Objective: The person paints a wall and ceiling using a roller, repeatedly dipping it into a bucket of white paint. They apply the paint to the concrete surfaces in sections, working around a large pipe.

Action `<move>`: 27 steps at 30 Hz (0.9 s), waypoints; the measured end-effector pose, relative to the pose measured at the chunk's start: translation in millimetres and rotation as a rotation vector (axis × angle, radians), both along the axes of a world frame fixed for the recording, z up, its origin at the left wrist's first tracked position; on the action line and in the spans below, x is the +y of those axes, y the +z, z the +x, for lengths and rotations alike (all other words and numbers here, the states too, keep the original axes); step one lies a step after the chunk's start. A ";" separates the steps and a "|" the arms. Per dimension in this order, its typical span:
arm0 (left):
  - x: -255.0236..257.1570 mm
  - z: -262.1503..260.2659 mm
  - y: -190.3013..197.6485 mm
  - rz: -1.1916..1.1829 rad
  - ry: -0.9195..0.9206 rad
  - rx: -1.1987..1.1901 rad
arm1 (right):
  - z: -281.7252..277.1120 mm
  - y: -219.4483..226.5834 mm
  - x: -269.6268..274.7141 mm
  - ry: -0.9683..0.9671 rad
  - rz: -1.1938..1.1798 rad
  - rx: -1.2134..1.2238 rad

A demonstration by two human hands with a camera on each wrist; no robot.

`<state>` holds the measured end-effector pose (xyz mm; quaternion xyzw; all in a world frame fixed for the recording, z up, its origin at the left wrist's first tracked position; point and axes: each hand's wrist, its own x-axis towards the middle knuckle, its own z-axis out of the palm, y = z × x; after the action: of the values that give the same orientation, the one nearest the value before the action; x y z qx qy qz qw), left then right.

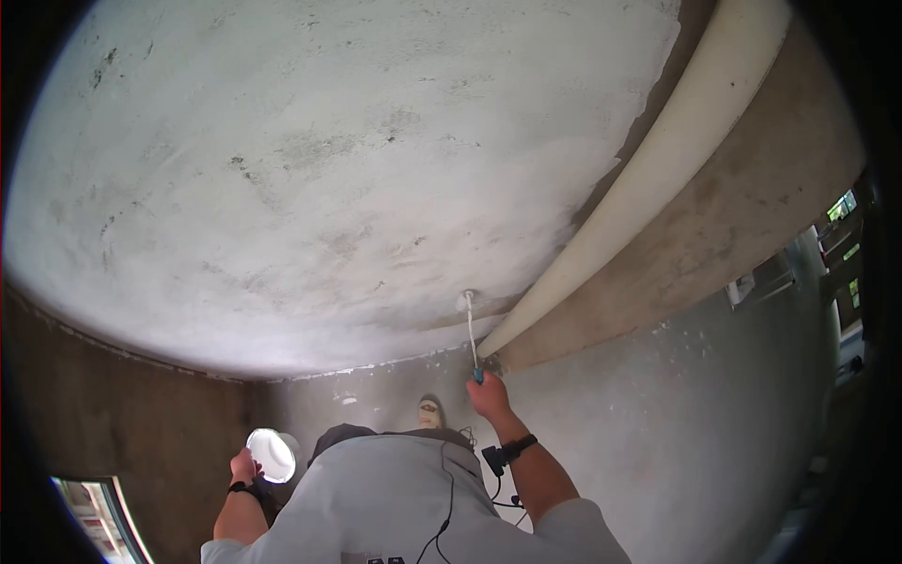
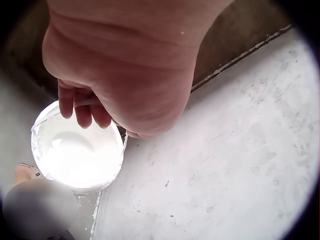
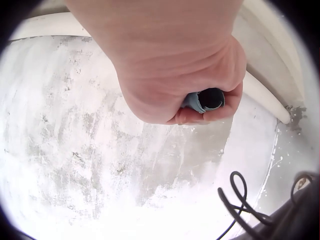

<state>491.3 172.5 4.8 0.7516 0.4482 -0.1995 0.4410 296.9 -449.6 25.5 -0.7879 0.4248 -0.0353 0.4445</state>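
Observation:
My left hand grips a white bucket at its rim or handle, off to the left of my body. In the left wrist view the fingers of my left hand curl over the bucket, which holds white liquid. My right hand is closed round the blue handle of a long white tool, whose far end meets the whitish wall. The right wrist view shows my right hand round the hollow end of the blue handle.
A thick cream pipe runs diagonally beside the patchy white wall. Grey floor lies below, with white spatters. A foot stands near the wall's base. Black cables hang at my front. A window is at lower left.

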 end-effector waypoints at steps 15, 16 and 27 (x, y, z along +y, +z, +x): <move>114.9 17.2 -40.8 -0.065 -0.074 0.112 | 97.1 24.3 141.1 0.355 -0.005 0.119; 124.6 15.5 -42.5 -0.068 -0.074 0.109 | 104.2 27.2 150.0 0.356 -0.007 0.117; 187.3 2.7 -25.3 -0.054 -0.051 0.188 | 160.1 18.6 223.7 0.501 0.014 0.017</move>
<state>493.9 359.9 -20.5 0.7286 0.4627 -0.2925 0.4116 456.9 -225.8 44.1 -0.8658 0.2200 0.0857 0.4412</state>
